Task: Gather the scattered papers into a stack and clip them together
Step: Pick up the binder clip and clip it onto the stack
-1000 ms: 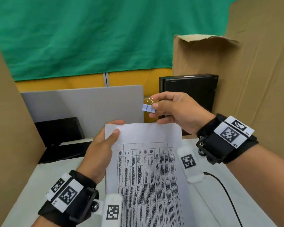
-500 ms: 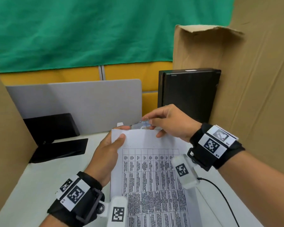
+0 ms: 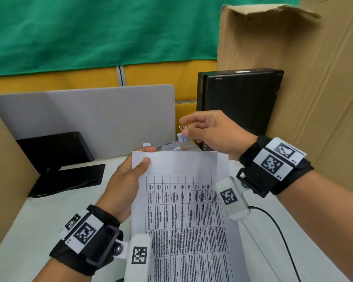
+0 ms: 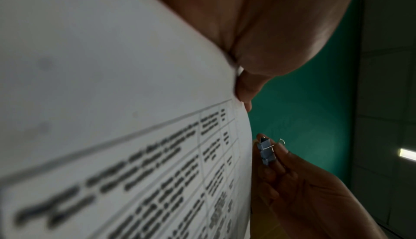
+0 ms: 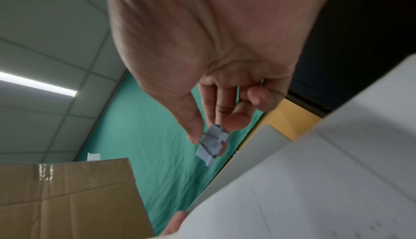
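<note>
Papers (image 3: pixel 183 210): a gathered stack with a printed table on top, raised off the table (image 3: pixel 29 231) and tilted, its top edge presented toward the right hand.
Left hand (image 3: pixel 126 180): grips the stack's upper left corner, thumb on top and fingers curled beneath, apparently to keep the sheets aligned.
Binder clip (image 3: pixel 181 136): small, pale blue with wire handles, just beyond the stack's top edge and not yet on it.
Right hand (image 3: pixel 210 133): pinches the clip's handles between thumb and fingers, other fingers loosely spread, probably readying it for the edge.
Surround: black box (image 3: pixel 240 102) behind the right hand; cardboard panel (image 3: pixel 324 98) to its right.
</note>
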Motion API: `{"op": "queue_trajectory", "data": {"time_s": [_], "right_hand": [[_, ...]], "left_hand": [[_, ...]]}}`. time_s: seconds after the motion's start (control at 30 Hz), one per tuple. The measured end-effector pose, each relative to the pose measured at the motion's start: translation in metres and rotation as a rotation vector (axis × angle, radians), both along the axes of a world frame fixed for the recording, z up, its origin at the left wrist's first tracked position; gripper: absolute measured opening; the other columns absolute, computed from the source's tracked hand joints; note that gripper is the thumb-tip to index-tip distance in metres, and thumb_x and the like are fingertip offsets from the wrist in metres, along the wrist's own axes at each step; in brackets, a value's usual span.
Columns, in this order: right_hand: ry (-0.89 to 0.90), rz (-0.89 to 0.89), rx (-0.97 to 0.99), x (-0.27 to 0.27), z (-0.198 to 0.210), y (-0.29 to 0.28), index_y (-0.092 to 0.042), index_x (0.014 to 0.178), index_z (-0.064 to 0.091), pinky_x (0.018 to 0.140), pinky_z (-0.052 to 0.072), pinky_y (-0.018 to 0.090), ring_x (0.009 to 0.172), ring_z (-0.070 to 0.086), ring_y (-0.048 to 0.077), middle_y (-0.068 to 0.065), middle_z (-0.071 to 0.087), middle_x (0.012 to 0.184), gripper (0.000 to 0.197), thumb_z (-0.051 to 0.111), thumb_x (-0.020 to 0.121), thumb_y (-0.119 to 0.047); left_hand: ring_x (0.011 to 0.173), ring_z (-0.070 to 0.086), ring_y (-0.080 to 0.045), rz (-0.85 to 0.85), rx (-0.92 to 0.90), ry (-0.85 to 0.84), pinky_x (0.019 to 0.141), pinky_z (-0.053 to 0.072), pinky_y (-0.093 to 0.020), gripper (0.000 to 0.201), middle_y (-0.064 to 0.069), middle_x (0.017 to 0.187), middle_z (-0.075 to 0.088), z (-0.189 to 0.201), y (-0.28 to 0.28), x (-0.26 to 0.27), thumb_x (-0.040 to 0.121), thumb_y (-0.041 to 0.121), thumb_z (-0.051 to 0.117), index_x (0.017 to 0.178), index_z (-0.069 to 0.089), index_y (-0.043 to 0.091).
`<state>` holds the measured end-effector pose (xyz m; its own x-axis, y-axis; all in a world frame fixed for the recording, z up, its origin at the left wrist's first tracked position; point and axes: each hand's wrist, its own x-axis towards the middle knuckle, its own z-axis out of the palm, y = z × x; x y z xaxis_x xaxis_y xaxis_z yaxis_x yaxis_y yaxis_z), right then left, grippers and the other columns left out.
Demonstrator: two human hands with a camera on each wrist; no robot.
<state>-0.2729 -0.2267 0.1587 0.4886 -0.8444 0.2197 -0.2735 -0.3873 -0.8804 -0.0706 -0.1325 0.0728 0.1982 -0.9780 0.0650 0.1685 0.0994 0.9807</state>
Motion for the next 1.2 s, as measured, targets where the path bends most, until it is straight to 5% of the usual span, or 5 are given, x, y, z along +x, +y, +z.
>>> {"op": "queue_trajectory", "data": {"time_s": [0.13, 0.4, 0.6, 0.8, 1.2], "right_hand": [[0.043, -0.013, 0.049, -0.006, 0.005, 0.002, -0.004, 0.117, 0.071, 0.051, 0.05, 0.011, 0.052, 0.06, 0.0, 0.009, 0.071, 0.091, 0.025, 0.07, 0.092, -0.002], [-0.059, 0.063, 0.211, -0.018, 0.005, 0.021, 0.002, 0.118, 0.068, 0.062, 0.062, 0.021, 0.082, 0.076, 0.019, 0.02, 0.077, 0.105, 0.034, 0.077, 0.085, -0.003], [-0.008, 0.036, 0.032, -0.015, 0.004, 0.024, -0.001, 0.105, 0.075, 0.053, 0.054, 0.017, 0.063, 0.068, 0.009, 0.0, 0.077, 0.078, 0.028, 0.079, 0.084, -0.019], [-0.031, -0.032, -0.14, -0.009, 0.0, 0.023, -0.003, 0.098, 0.079, 0.088, 0.059, 0.041, 0.084, 0.071, 0.025, 0.02, 0.078, 0.098, 0.027, 0.079, 0.084, -0.026], [-0.042, 0.024, -0.175, -0.011, -0.006, 0.026, 0.002, 0.095, 0.078, 0.079, 0.058, 0.031, 0.08, 0.067, 0.022, 0.022, 0.078, 0.094, 0.023, 0.08, 0.084, -0.019]], "left_hand": [[0.08, 0.073, -0.023, 0.003, 0.003, 0.005, 0.073, 0.056, -0.039, 0.028, -0.006, 0.094, 0.078, 0.0, 0.001, -0.002, 0.103, 0.02, 0.048, 0.106, 0.073, 0.033], [0.078, 0.073, -0.021, 0.008, -0.007, 0.022, 0.069, 0.056, -0.036, 0.027, -0.006, 0.092, 0.077, 0.001, 0.012, -0.006, 0.102, 0.018, 0.049, 0.106, 0.072, 0.03], [0.076, 0.073, -0.018, 0.007, -0.02, 0.038, 0.065, 0.057, -0.034, 0.027, -0.002, 0.091, 0.078, 0.0, 0.02, -0.007, 0.102, 0.019, 0.048, 0.106, 0.072, 0.031], [0.078, 0.073, -0.022, -0.014, -0.033, 0.037, 0.07, 0.058, -0.037, 0.026, -0.006, 0.092, 0.078, 0.005, 0.024, -0.013, 0.102, 0.018, 0.048, 0.108, 0.071, 0.03], [0.077, 0.072, -0.023, -0.03, -0.071, 0.074, 0.074, 0.057, -0.04, 0.027, -0.007, 0.091, 0.077, 0.011, 0.031, -0.016, 0.101, 0.018, 0.049, 0.104, 0.073, 0.03]]}}
